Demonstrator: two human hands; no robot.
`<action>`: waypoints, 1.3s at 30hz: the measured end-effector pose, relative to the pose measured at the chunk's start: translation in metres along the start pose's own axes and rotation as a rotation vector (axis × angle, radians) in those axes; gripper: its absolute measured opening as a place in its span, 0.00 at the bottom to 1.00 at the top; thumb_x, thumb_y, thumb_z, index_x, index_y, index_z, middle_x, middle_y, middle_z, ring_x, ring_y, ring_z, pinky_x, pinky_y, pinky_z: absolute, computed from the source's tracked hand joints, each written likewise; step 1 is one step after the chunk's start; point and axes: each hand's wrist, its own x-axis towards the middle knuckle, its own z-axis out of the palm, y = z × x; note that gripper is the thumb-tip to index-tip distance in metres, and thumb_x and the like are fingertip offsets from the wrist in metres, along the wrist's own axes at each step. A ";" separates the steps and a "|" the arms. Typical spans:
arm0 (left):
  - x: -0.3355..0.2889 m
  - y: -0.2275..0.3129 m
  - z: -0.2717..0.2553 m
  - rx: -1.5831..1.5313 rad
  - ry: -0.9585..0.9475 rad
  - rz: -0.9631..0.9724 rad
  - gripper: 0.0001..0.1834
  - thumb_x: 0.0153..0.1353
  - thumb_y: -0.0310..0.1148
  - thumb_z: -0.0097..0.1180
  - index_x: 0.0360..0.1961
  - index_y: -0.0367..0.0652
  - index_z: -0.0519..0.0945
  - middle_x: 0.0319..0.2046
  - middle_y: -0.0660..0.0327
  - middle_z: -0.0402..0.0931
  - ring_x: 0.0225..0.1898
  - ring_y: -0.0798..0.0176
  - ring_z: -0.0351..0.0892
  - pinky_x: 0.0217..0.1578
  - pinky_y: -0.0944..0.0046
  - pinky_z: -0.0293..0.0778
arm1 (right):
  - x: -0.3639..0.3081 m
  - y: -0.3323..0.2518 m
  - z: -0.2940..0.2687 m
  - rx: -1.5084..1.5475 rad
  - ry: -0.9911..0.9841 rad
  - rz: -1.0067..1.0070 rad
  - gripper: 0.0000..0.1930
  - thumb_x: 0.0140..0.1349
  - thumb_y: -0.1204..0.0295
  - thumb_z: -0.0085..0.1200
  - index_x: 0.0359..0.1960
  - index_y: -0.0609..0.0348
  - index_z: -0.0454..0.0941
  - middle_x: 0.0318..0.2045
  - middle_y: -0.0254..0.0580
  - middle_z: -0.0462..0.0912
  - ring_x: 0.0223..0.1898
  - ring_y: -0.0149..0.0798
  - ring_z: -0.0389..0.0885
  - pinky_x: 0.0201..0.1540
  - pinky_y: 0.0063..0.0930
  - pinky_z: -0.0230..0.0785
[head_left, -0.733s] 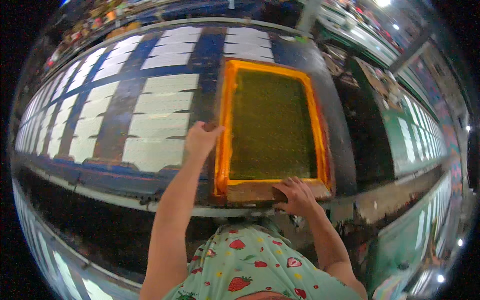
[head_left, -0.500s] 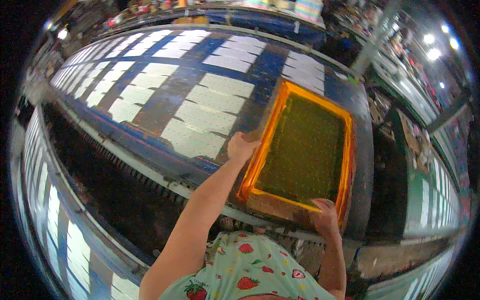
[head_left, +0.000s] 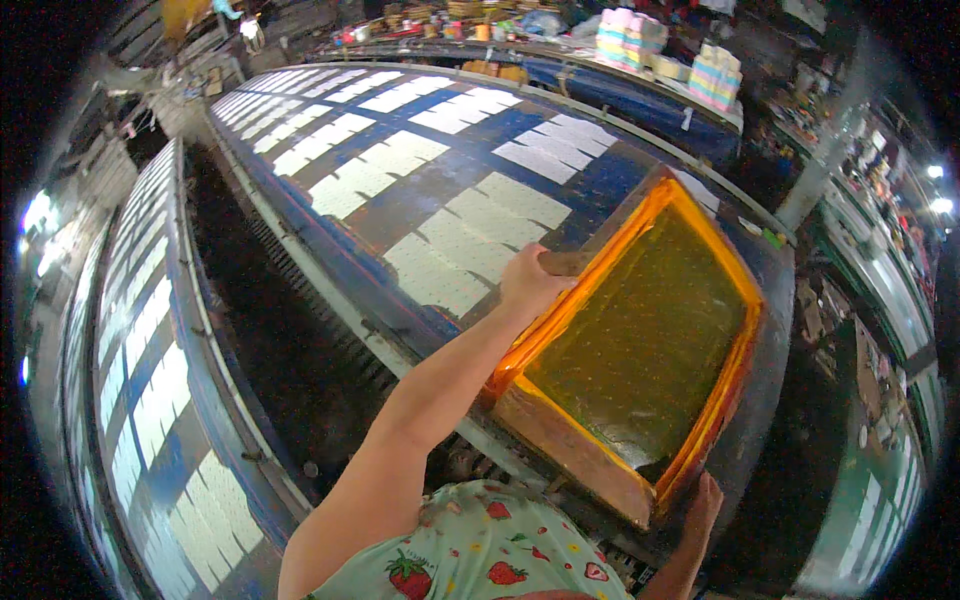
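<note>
A rectangular screen-printing frame (head_left: 640, 340) with a wooden border, orange-yellow tape and dark olive mesh is held over the right end of a long printing table (head_left: 765, 390). My left hand (head_left: 535, 285) is closed round a short wooden grip on the frame's left side. At the near right corner my right hand (head_left: 705, 505) is against the frame's outer edge, its fingers bent and partly hidden by that edge. To the left of the frame, pale printed sheets (head_left: 478, 240) lie in rows on the table's dark blue surface.
A second long table (head_left: 215, 520) with pale sheets runs along the left, beyond a dark gap (head_left: 260, 330). At the back, a shelf (head_left: 560, 55) carries containers and pastel striped stacks (head_left: 715, 75). A post (head_left: 815, 180) and a green table (head_left: 850, 510) stand to the right.
The view has turned left, so the frame sits farther right and looks more slanted. My right hand has moved from the near rim to the near right corner; my left keeps its hold.
</note>
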 end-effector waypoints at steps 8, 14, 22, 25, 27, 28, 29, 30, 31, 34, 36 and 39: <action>-0.024 0.045 -0.033 -0.104 0.114 0.154 0.37 0.43 0.44 0.89 0.51 0.37 0.85 0.45 0.45 0.89 0.51 0.41 0.89 0.54 0.47 0.83 | 0.015 -0.018 0.019 0.407 0.008 0.105 0.27 0.82 0.55 0.54 0.61 0.72 0.84 0.47 0.43 0.89 0.47 0.39 0.86 0.52 0.39 0.78; -0.013 0.020 -0.102 -0.196 0.217 0.099 0.31 0.45 0.40 0.88 0.46 0.37 0.84 0.43 0.46 0.89 0.47 0.44 0.90 0.51 0.48 0.83 | -0.002 -0.111 0.050 0.384 -0.250 -0.112 0.32 0.84 0.49 0.46 0.64 0.72 0.82 0.52 0.50 0.87 0.51 0.43 0.86 0.54 0.44 0.80; 0.003 -0.085 -0.257 -0.526 0.370 -0.040 0.30 0.45 0.36 0.90 0.45 0.34 0.85 0.38 0.52 0.90 0.41 0.56 0.89 0.44 0.55 0.84 | 0.027 -0.235 0.153 0.292 -0.190 -0.391 0.32 0.86 0.50 0.43 0.67 0.72 0.80 0.58 0.52 0.85 0.55 0.45 0.86 0.59 0.45 0.79; -0.002 -0.136 -0.321 -0.517 0.511 -0.078 0.29 0.47 0.33 0.89 0.46 0.34 0.85 0.39 0.55 0.89 0.41 0.61 0.87 0.45 0.58 0.83 | 0.027 -0.287 0.220 0.273 -0.268 -0.489 0.32 0.86 0.51 0.42 0.68 0.72 0.79 0.59 0.52 0.84 0.56 0.45 0.85 0.60 0.46 0.78; -0.014 -0.170 -0.367 -0.514 0.621 -0.077 0.29 0.48 0.32 0.90 0.46 0.34 0.84 0.40 0.56 0.89 0.42 0.63 0.86 0.46 0.59 0.83 | 0.018 -0.318 0.270 0.265 -0.327 -0.541 0.32 0.86 0.51 0.42 0.69 0.72 0.79 0.60 0.52 0.84 0.57 0.46 0.85 0.61 0.46 0.78; -0.022 -0.185 -0.389 -0.544 0.678 -0.056 0.29 0.48 0.32 0.90 0.46 0.34 0.84 0.40 0.56 0.89 0.42 0.63 0.86 0.46 0.59 0.83 | 0.012 -0.332 0.297 0.261 -0.359 -0.565 0.32 0.86 0.51 0.42 0.69 0.72 0.78 0.60 0.52 0.83 0.57 0.46 0.85 0.61 0.46 0.77; -0.033 -0.199 -0.407 -0.571 0.730 -0.036 0.29 0.48 0.33 0.90 0.47 0.35 0.84 0.41 0.56 0.89 0.42 0.63 0.86 0.46 0.59 0.83 | 0.008 -0.343 0.321 0.260 -0.396 -0.585 0.32 0.86 0.51 0.41 0.69 0.72 0.78 0.61 0.52 0.83 0.58 0.46 0.85 0.62 0.46 0.77; -0.045 -0.216 -0.430 -0.444 0.765 -0.136 0.31 0.48 0.33 0.91 0.48 0.36 0.83 0.41 0.56 0.89 0.42 0.63 0.86 0.47 0.59 0.83 | 0.002 -0.355 0.346 0.253 -0.433 -0.606 0.32 0.86 0.52 0.41 0.69 0.72 0.78 0.61 0.52 0.83 0.58 0.46 0.85 0.62 0.46 0.77; -0.057 -0.229 -0.448 -0.465 0.791 -0.181 0.31 0.48 0.34 0.91 0.47 0.36 0.83 0.41 0.55 0.89 0.43 0.62 0.87 0.48 0.58 0.83 | -0.004 -0.365 0.370 0.254 -0.471 -0.625 0.32 0.87 0.52 0.41 0.70 0.72 0.77 0.62 0.53 0.83 0.59 0.46 0.84 0.63 0.46 0.77; -0.096 -0.270 -0.502 -0.555 0.906 -0.245 0.30 0.47 0.36 0.90 0.45 0.37 0.83 0.41 0.52 0.90 0.45 0.59 0.89 0.49 0.55 0.83 | -0.023 -0.398 0.443 0.257 -0.603 -0.691 0.32 0.87 0.52 0.40 0.71 0.72 0.77 0.63 0.53 0.82 0.60 0.46 0.84 0.64 0.46 0.76; -0.123 -0.292 -0.527 -0.510 1.022 -0.241 0.30 0.47 0.36 0.90 0.44 0.37 0.82 0.41 0.52 0.90 0.45 0.58 0.89 0.49 0.55 0.83 | -0.036 -0.420 0.492 0.261 -0.698 -0.735 0.31 0.87 0.52 0.40 0.71 0.71 0.76 0.64 0.53 0.82 0.60 0.46 0.84 0.65 0.46 0.76; -0.166 -0.322 -0.554 -0.460 1.174 -0.288 0.30 0.48 0.35 0.90 0.46 0.38 0.82 0.40 0.55 0.89 0.42 0.61 0.88 0.46 0.58 0.83 | -0.055 -0.453 0.563 0.254 -0.863 -0.808 0.31 0.87 0.53 0.39 0.72 0.71 0.75 0.65 0.53 0.81 0.62 0.47 0.83 0.66 0.46 0.76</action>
